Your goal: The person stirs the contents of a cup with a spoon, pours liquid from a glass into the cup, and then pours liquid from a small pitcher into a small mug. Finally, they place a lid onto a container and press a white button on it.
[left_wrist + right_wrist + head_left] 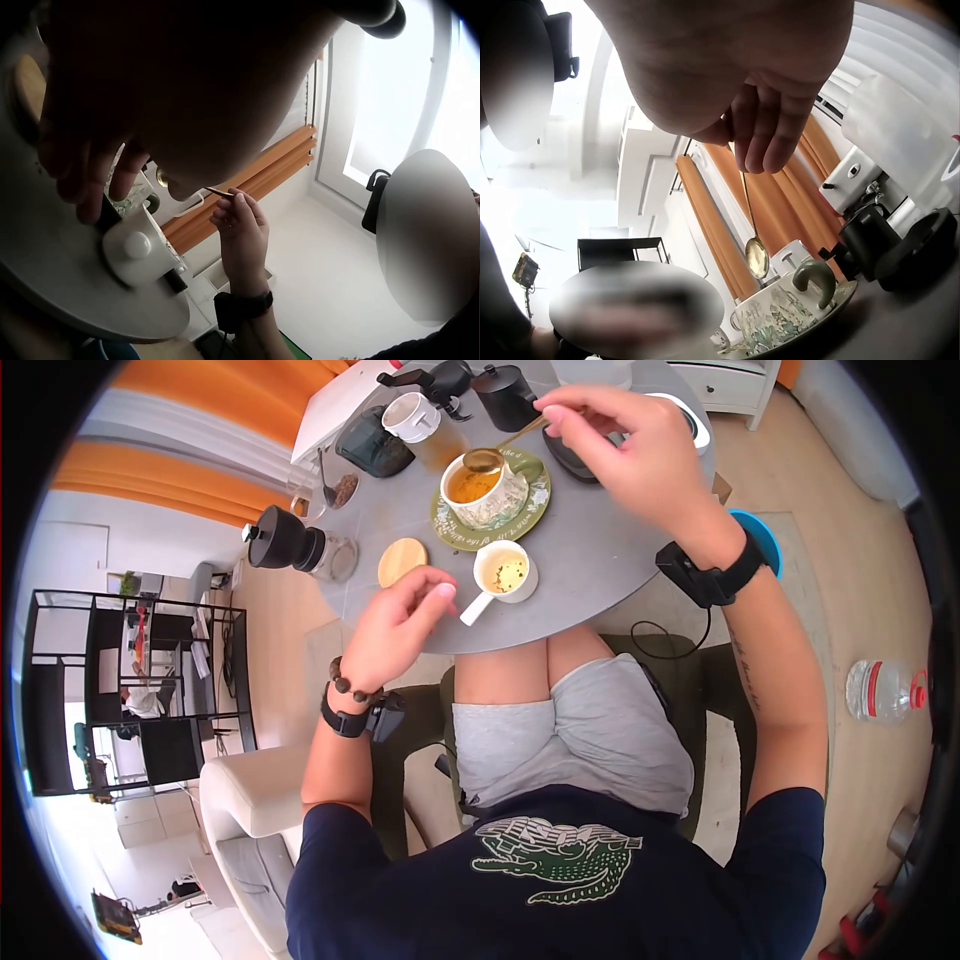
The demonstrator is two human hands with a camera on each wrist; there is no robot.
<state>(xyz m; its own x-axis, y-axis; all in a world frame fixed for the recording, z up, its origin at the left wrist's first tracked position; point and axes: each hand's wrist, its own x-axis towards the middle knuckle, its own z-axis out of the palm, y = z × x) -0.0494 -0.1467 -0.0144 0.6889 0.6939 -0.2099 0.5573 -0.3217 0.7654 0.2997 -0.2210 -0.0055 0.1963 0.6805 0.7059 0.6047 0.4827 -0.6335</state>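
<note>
1. The spoon (484,460) is near the top middle of the head view. Its bowl is over the cup (497,508). In the right wrist view the bowl shows above the cup's rim. I can't tell if the spoon has drink in it.
2. The right hand (640,455), at the upper right, pinches the end of the spoon's handle with thumb and fingers.
3. The cup has an orange-gold drink in it and sits on a green plate (537,488).
4. The step in hand looks like using the spoon at the cup, to stir or scoop.
5. I think the next move needs a light pinch and a level spoon: down to stir, or up and away with no drips. A tipped spoon could knock the rim or spill.
6. Just below the plate is a small white pot (528,582) with dark bits in it. Its handle points to the lower left.
7. The left hand (395,630), left of the pot, is loose, fingers a bit bent, with nothing seen in it. It is near a round wood lid (402,562).
8. All these things are on a grey bench (600,550).
</note>
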